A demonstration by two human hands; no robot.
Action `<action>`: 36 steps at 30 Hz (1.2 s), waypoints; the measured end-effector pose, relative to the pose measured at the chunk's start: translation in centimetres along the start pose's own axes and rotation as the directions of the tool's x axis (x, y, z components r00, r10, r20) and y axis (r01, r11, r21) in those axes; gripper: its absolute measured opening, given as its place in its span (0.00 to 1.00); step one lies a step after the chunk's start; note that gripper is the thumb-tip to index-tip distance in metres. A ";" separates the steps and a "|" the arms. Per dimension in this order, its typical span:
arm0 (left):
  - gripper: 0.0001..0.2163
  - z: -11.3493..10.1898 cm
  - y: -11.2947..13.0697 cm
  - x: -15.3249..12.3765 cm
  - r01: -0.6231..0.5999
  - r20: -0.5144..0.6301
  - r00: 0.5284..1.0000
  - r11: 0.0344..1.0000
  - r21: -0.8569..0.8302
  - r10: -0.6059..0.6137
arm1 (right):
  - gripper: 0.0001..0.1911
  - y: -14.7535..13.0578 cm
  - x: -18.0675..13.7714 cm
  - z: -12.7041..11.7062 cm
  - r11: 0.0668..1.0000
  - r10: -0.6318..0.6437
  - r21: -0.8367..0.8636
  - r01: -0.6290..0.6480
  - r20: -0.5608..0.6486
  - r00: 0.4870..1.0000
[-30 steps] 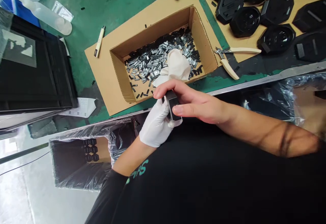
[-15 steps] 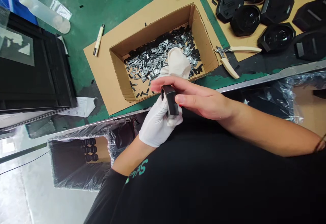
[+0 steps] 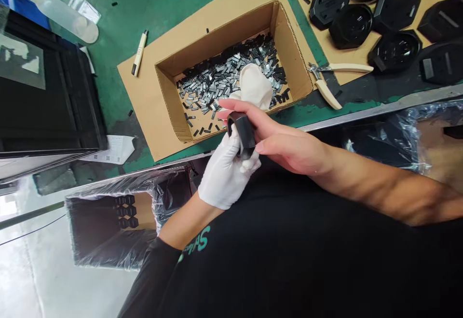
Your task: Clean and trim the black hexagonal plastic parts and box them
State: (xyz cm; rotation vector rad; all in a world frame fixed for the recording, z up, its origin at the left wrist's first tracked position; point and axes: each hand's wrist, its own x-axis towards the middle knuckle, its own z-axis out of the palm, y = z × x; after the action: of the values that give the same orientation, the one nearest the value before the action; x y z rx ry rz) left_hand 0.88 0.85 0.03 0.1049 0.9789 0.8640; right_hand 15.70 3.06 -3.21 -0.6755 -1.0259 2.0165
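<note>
Being clamped at lower centre of frame: black block (image 3: 244, 134) between white-gloved left hand (image 3: 224, 173) and bare right hand (image 3: 289, 149). Cardboard box (image 3: 220, 40) of metal clips (image 3: 220, 74) just above hands, white cloth (image 3: 255, 86) lying on clips.

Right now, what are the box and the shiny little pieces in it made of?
The box looks like brown corrugated cardboard, with a wavy cut edge. The little pieces look like metal, since they glint; the black ones could be coated metal or plastic.
</note>
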 end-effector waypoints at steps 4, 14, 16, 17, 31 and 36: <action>0.13 0.2 -0.1 -0.1 -0.001 -0.018 1.000 1.000 0.007 0.001 | 0.41 0.0 0.0 0.0 1.000 0.005 0.011 -0.005 -0.016 1.000; 0.14 -0.1 -0.8 -0.3 -0.049 -0.011 0.999 0.999 0.013 0.049 | 0.28 -0.6 0.4 0.8 1.000 -0.011 -0.022 0.010 -0.040 0.999; 0.13 -0.1 -0.9 -0.3 -0.056 -0.032 0.998 0.998 0.016 0.056 | 0.22 -0.6 0.5 0.9 0.999 -0.033 -0.027 0.031 -0.048 0.998; 0.12 0.0 -0.9 -0.4 -0.057 -0.041 0.998 0.998 0.015 0.058 | 0.18 -0.6 0.7 1.0 0.998 -0.055 -0.029 0.053 -0.055 0.997; 0.09 -0.3 -0.4 -0.7 -0.020 0.019 1.000 0.999 0.039 0.020 | 0.27 0.8 0.9 -0.3 0.991 -0.130 0.025 0.129 0.078 0.988; 0.09 -0.5 -0.7 -0.9 -0.037 0.031 0.999 0.998 0.053 0.036 | 0.27 1.1 0.8 -1.0 0.990 -0.131 0.065 0.122 0.157 0.979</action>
State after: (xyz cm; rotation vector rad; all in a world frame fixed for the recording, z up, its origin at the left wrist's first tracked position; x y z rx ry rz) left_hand 0.67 -0.38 0.00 0.1818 0.9752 0.8674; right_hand 15.58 3.73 -4.77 -0.4122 -1.0742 2.0051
